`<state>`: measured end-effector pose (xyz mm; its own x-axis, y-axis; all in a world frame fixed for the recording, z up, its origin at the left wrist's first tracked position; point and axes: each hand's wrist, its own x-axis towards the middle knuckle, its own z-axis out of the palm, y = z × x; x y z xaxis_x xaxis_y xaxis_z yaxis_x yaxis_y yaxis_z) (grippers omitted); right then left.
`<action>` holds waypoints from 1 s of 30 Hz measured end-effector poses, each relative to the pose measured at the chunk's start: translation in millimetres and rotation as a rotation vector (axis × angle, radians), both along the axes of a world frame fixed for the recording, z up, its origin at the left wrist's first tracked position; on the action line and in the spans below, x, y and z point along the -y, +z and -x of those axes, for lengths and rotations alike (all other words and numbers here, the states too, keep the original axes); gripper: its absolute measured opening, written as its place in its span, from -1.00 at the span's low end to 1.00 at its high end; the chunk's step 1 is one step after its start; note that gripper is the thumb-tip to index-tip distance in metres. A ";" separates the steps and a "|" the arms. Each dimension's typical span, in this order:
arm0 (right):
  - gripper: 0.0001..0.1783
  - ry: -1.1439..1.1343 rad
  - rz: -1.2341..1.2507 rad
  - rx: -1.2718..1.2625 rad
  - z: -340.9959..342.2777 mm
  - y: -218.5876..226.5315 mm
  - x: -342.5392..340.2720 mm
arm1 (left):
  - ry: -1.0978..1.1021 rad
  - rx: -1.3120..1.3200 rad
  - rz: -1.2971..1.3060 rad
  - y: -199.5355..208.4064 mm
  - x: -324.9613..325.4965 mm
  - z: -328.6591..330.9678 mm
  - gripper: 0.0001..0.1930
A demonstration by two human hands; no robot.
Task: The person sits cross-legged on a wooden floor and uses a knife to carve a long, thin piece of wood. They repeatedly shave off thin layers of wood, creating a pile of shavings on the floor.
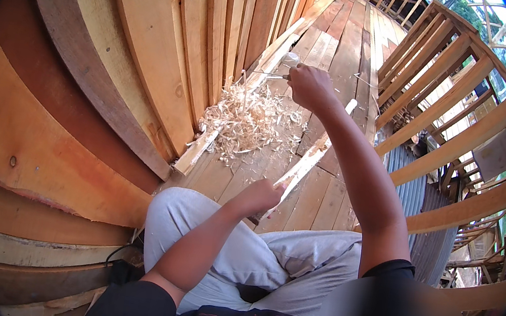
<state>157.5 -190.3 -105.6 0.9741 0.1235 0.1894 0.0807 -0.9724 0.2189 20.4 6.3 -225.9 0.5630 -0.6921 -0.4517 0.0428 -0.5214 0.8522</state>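
Observation:
My left hand (pixel 259 197) is closed around the near part of a long, pale wooden stick (pixel 310 157), which slants away to the right across the floorboards. Farther out, my right hand (pixel 309 87) grips a thin metal-shafted tool (pixel 268 74), its shaft pointing left toward the upright planks. The tool's handle is mostly hidden in my fist, so its exact kind cannot be told. Beneath and in front of it lies a heap of curled wood shavings (pixel 251 122). A small whitish, round object (pixel 290 59) is on the floor just beyond my right hand.
Tall wooden boards (pixel 148 38) stand along the left side. A narrow timber (pixel 197 152) runs along their base. To the right is a slatted wooden railing (pixel 457 88), with corrugated metal sheet (pixel 431 227) below it. My crossed legs (pixel 217 242) rest on the plank floor (pixel 323 204).

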 end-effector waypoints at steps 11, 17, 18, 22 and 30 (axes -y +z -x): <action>-0.51 -0.405 -0.565 -0.228 182.5 -88.7 61.7 | 0.166 -0.837 0.329 -14.1 15.5 -6.6 -0.58; -0.28 -0.543 -0.536 -0.098 199.5 -117.5 49.4 | 0.204 -0.874 0.336 -34.1 22.3 -3.2 -0.63; -0.29 -0.500 -0.521 -0.087 202.4 -119.1 40.2 | 0.190 -0.889 0.289 -40.6 20.5 -4.0 -0.61; -0.41 -0.316 -0.452 0.045 207.2 -134.2 25.9 | 0.194 -0.732 0.159 -32.4 14.4 2.2 -0.54; -0.48 -0.321 -0.345 0.172 189.2 -154.1 61.2 | 0.179 -0.332 0.053 -11.5 26.3 4.0 -0.45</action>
